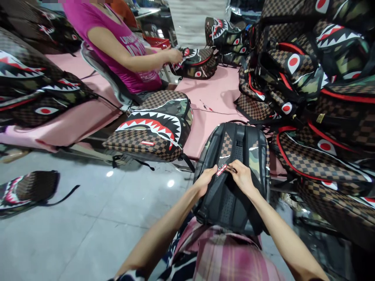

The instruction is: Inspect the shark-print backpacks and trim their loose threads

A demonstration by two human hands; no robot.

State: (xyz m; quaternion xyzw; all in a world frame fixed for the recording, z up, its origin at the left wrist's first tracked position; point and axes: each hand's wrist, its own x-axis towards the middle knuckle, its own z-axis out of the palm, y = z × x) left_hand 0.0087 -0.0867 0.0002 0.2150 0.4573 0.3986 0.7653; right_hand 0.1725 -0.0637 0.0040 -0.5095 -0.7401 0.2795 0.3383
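A backpack (234, 199) lies in front of me, its black padded back and straps facing up, with camouflage and brown checker patches showing. Above its middle, my left hand (207, 180) pinches one end of a small red tag (222, 169) with a pale border. My right hand (241, 177) is closed, thumb and finger pressed on a small dark piece (232, 168) at the tag's other end; its kind is too small to make out. Just left of this lies a checkered backpack (155, 125) with a shark-mouth print.
A co-worker in a pink shirt (125, 43) sits at the far left, hands on another backpack (199, 62). Stacked backpacks (325, 156) crowd the right. Thin tools (206, 106) lie on the pink tabletop (216, 91). One backpack (32, 189) rests low at the left, over the tiled floor (96, 230).
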